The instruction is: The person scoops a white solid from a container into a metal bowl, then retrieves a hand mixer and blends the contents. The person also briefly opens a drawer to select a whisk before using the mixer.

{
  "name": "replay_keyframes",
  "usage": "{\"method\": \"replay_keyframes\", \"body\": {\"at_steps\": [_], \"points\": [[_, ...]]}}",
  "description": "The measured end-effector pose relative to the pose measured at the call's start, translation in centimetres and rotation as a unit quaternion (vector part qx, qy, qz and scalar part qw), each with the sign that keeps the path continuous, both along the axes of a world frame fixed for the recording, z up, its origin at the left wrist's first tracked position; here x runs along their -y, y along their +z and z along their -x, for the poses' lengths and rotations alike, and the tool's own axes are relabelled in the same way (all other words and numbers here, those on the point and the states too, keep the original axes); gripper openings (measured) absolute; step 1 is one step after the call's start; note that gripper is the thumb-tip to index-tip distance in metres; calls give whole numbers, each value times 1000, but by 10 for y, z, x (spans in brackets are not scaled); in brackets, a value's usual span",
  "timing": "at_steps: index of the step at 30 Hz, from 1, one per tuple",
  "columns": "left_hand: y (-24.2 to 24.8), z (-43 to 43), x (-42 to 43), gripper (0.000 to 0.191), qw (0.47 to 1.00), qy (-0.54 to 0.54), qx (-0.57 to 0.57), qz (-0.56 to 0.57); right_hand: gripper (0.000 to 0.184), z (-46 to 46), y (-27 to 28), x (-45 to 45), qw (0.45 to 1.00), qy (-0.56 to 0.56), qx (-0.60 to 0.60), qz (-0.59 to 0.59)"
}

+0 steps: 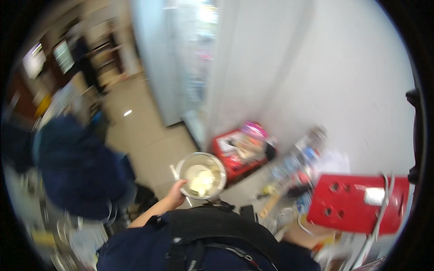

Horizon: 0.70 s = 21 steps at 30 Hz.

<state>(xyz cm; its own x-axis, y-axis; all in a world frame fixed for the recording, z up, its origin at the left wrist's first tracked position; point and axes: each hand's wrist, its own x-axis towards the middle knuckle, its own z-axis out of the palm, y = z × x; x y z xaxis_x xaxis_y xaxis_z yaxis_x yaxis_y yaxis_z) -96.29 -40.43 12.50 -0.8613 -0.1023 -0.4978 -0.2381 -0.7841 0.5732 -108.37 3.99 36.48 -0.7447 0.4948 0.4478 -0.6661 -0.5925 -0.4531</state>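
My left hand [177, 195] grips the rim of a round metal bowl [222, 184], held in front of my body. Inside the bowl lies a pale, creamy-white mass [201, 183], too blurred to name. A thin white strip, perhaps a handle [173, 171], sticks out past the bowl's left rim. On the right, my forearm [301, 236] reaches out below a red box-like appliance [352, 203]. My right hand there is too blurred and covered to make out, and any hold it has cannot be told.
A red crate [222, 144] filled with mixed items stands beyond the bowl. Bottles and clutter [295, 162] line the wall [322, 84]. A glass-fronted cabinet [200, 61] is ahead. A person in dark blue [81, 166] is close on my left; another person [86, 57] stands farther off.
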Motion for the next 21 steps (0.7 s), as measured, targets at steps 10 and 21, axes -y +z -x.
{"method": "replay_keyframes", "body": {"at_steps": [10,21], "points": [[-21,-138,18,52,986,159,-54,14,19,68,11,105,872,473,-120,-32],[-54,-314,-15,49,896,443,-1,-36,16,-7,30,317,540,792,-258,120]]}}
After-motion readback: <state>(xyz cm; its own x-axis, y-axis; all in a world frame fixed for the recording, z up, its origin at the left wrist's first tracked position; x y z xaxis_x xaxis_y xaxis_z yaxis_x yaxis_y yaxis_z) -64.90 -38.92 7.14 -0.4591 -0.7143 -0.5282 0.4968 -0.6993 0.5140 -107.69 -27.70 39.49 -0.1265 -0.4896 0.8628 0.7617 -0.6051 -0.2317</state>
